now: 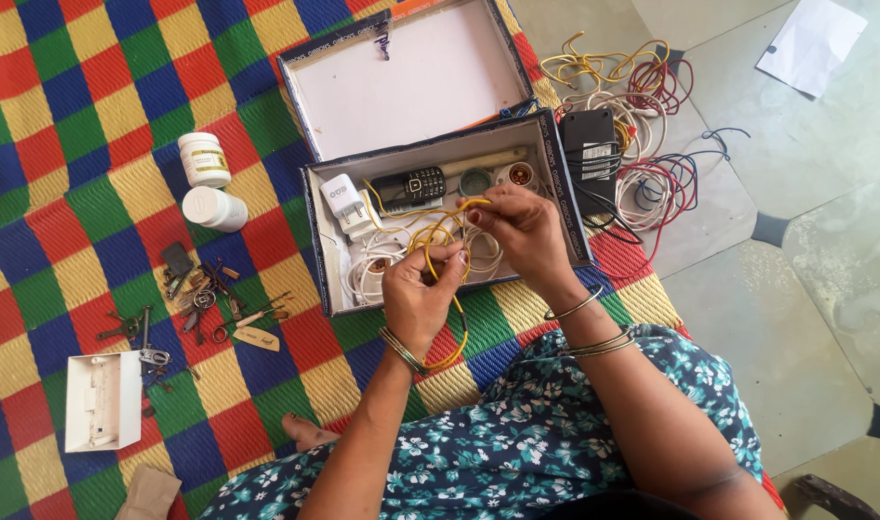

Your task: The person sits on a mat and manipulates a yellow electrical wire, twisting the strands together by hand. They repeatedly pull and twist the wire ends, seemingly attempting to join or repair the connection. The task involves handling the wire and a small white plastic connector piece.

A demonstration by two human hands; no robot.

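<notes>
Both my hands work a yellow wire (438, 236) over an open cardboard box (316, 241). My left hand (419, 294) grips a loop of the wire, which trails down past my wrist. My right hand (522, 226) pinches the wire's other end between thumb and fingers. Inside the box lie a white charger (346, 204), a small black phone (409, 185), a wooden stick (488, 161), white cords and round bulb holders.
The box lid (411, 72) lies open behind. Two white jars (207, 183), a heap of keys and small tools (204, 299) and a white plastic case (103, 400) sit on the chequered mat. A black adapter (591, 144) and tangled wires (642, 106) lie at right.
</notes>
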